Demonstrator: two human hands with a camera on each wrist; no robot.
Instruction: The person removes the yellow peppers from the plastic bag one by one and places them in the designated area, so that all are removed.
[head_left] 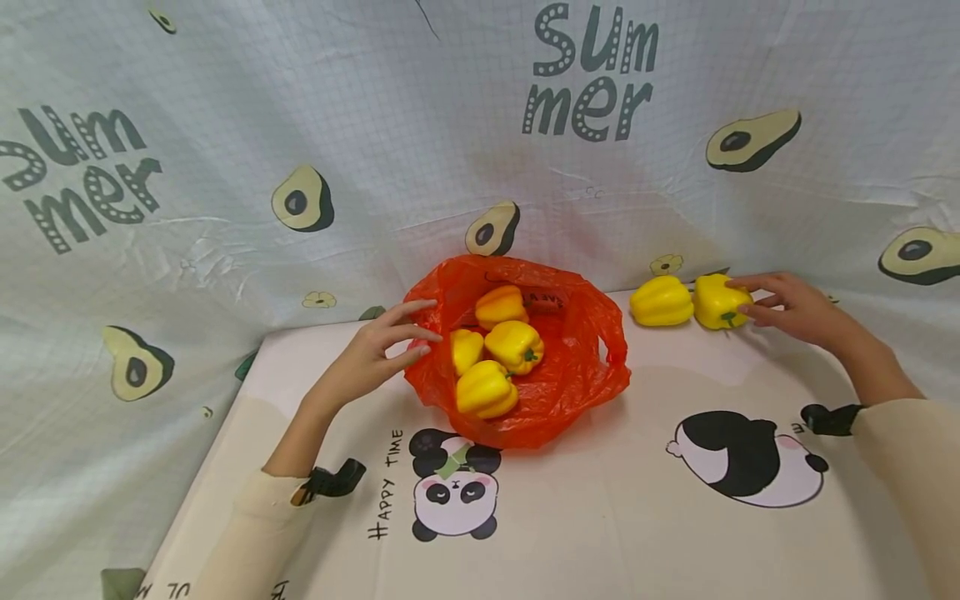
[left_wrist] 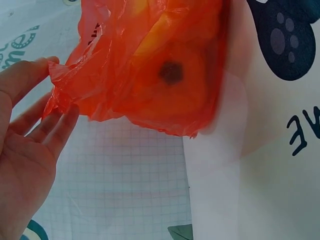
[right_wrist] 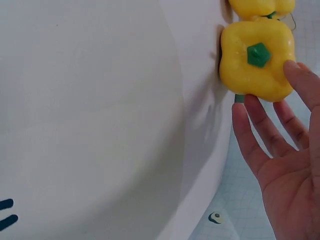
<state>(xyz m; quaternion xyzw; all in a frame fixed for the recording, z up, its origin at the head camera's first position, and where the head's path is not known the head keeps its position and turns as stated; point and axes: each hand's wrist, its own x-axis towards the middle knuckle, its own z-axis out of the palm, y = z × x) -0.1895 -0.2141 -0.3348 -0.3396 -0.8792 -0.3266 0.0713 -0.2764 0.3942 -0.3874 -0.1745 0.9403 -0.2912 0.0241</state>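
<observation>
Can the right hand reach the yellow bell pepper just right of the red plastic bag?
Probably yes: that pepper looks free in front, though the outer yellow bell pepper sits between it and the right hand.

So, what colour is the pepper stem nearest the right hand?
Green stem, clearest in the right wrist view.

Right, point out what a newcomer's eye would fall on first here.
Probably the thin, glossy red plastic bag, gaping open just below the centre of the head view, with four plump yellow bell peppers inside, the rearmost more orange. After that, two more yellow bell peppers side by side near the far edge of the pale panda-printed tabletop, the person's bare right hand at the right-hand one.
</observation>
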